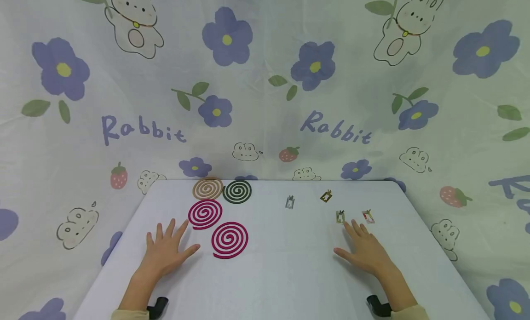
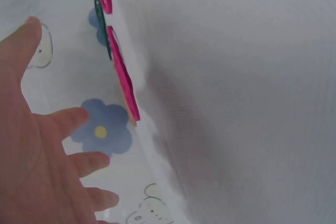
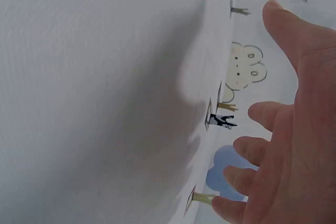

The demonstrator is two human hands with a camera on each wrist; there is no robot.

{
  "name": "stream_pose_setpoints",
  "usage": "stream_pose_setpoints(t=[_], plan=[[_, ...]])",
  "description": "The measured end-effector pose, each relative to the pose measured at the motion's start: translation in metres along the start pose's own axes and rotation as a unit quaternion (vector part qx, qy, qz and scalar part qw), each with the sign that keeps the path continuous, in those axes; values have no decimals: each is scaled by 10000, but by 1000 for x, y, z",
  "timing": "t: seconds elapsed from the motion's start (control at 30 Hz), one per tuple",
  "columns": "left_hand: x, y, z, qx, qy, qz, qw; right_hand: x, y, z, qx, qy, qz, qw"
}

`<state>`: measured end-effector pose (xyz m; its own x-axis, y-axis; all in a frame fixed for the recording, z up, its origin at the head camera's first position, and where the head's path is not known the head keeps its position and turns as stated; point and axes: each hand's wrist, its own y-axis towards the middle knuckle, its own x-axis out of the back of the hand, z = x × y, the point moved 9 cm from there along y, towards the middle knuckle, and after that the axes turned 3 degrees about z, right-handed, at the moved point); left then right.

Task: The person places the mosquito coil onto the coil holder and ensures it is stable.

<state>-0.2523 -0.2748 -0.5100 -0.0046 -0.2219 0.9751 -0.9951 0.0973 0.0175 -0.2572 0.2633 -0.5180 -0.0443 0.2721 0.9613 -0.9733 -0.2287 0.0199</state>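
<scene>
Indistinctly detailed, small frames (image 1: 340, 217)

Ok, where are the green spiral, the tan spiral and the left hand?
Green spiral (image 1: 238, 191), head view: inner coil.
Tan spiral (image 1: 207, 188), head view: inner coil.
Left hand (image 1: 164, 252), head view: back of hand.

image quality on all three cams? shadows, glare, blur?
Head: soft, fairly even light, no strong glare, faint shadows on the table beside the left hand and right hand; left wrist: dimmer, broad soft-edged shadow on the table, coils seen nearly edge-on; right wrist: larger, darker soft shadow, small pieces nearly edge-on, fine detail hard to read.
</scene>
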Motion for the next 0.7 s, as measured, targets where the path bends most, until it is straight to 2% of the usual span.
stream_pose_setpoints(t=[0.33,0.5,0.7], plan=[[1,-2,-7,4,-215,172,9996,1,6,12,76,237,-138,9996],[4,-6,-12,2,-276,207,9994,-6,9,18,-9,487,98,9988],[9,-8,-17,-117,-289,89,9995,-11,11,27,-60,816,311,9962]])
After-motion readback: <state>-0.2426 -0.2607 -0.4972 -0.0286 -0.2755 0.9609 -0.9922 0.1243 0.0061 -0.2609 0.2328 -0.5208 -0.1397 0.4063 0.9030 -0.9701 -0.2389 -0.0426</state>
